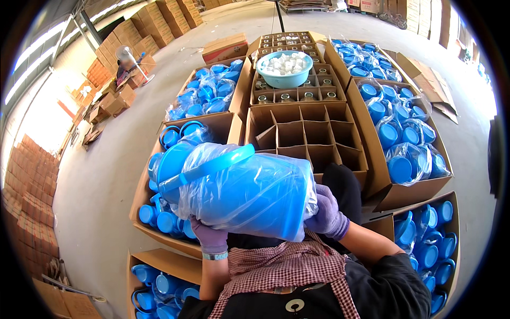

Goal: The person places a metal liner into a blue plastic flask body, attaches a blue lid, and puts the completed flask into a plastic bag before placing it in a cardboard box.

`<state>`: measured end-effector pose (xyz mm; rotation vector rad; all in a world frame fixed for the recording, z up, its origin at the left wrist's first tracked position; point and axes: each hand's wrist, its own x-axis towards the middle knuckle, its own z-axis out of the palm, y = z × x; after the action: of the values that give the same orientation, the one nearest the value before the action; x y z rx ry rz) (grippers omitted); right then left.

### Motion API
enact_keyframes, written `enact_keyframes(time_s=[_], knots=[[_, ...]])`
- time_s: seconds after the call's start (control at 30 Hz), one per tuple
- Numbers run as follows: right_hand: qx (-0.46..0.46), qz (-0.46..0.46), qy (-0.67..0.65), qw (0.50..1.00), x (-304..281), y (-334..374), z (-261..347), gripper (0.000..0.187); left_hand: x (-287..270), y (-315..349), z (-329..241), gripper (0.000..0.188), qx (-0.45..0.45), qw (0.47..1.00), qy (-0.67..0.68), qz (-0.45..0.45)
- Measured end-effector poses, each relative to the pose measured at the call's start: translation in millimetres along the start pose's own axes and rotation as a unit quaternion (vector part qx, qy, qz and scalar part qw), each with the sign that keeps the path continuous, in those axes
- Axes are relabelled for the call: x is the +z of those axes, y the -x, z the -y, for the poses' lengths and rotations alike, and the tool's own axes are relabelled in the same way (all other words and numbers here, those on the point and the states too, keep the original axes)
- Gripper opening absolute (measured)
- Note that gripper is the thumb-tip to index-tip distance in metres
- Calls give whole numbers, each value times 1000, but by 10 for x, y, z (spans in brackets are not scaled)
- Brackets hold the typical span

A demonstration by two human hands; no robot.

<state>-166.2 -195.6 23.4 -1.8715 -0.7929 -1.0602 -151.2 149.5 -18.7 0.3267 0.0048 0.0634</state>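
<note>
A large blue plastic jug [255, 194] with a carrying handle [210, 169] lies tilted on its side in front of me, wrapped in a clear plastic bag. My left hand [211, 236], in a purple glove, grips it from below near its lidded end; most of those fingers are hidden under it. At the other end, my right hand [328, 213], also gloved in purple, holds the base and the bunched bag. Just beyond stands a carton with cardboard dividers [303, 133], its visible near cells empty.
Open cartons of bagged blue jugs [399, 170] flank me on both sides. Ahead, a pale blue basin [284, 80] of small white pieces rests on a divided carton with glass bottle necks [308, 97]. Stacked cartons [119, 40] and a fan [125, 53] stand far left.
</note>
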Motion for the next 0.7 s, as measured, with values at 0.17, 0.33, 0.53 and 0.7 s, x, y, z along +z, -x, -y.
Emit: enact_keyframes(time_s=[0.17,0.33,0.53,0.7], knots=[[33,-35,-70,996,-106,-27,58,52,148,94,81,53,11,990,-74,-118],[192,-181,-51,963,77,-99,74,73,414,78,258,55,17,987,-77,-143],[-109,41,75,990,-223,-215,-246,55,437,48,141,55,9,995,-76,-64],[-128,42,81,988,-249,-386,-374,46,610,29,226,54,64,994,-78,-47]])
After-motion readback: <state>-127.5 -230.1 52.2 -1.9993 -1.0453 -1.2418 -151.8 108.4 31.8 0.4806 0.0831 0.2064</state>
